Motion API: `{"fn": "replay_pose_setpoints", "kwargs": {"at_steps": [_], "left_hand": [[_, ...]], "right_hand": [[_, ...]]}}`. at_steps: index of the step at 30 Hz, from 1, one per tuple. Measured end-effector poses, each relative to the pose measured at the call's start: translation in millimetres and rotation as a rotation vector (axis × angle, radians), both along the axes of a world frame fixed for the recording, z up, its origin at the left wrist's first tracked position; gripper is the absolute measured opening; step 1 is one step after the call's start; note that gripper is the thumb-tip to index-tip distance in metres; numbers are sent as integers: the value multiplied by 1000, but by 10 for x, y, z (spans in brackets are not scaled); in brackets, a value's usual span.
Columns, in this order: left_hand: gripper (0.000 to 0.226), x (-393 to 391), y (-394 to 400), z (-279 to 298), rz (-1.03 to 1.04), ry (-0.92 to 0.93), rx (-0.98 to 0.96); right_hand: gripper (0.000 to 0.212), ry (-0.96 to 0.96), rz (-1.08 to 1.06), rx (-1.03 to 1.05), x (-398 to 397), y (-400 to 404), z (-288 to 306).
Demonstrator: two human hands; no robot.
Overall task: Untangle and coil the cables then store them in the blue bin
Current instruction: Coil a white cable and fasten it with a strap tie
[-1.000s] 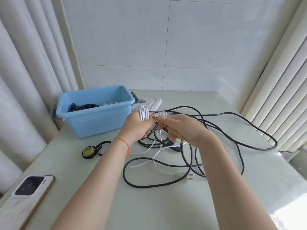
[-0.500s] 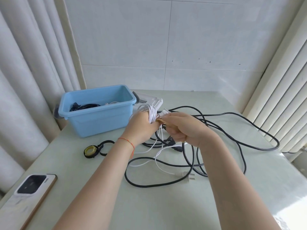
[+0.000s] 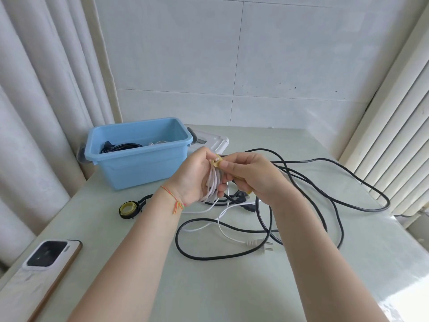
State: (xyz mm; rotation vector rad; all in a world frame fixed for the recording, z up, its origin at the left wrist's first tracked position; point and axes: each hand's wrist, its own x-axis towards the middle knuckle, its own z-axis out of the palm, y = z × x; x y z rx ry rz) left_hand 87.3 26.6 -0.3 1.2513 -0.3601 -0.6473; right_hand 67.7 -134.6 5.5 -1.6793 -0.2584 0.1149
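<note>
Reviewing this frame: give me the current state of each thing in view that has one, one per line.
white cable coil: bunched in loops, gripped by left hand.
yellow tie: at the coil's top, pinched by right hand.
blue bin: lidless, black cable already inside.
black cables: loose, tangled on the table.
white plug cable: uncoiled on the table.
tape roll: lying flat.
phone: camera side up.

Bare table (image 3: 209,287) at lower centre: passable. Black cable loops (image 3: 325,205) sprawl centre-right. Blue bin (image 3: 139,168) blocks upper left; phone (image 3: 46,263) lower left; tape roll (image 3: 128,209) between.
</note>
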Motion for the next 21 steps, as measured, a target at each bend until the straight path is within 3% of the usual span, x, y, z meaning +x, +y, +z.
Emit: {"fn": "replay_pose_setpoints", "kwargs": {"at_steps": [3,8,15,18,21], "left_hand": [[45,20,-57,-37,71,-54,153],[38,54,-59,-80,107,-49,227],[58,47,-75,-73,301,-39,181],[51,56,-83,-77,378,-96,168],[36,52,-40,-43,365,-129,32]], "right_hand": [[20,23,-46,-59,-6,27,6],[24,44,-177,-186,-20,68,31],[68,59,-298,-511,14,76,-22],[60,16,-275,-370,34,94,-71],[26,45,-175,17,58,48,-85]]}}
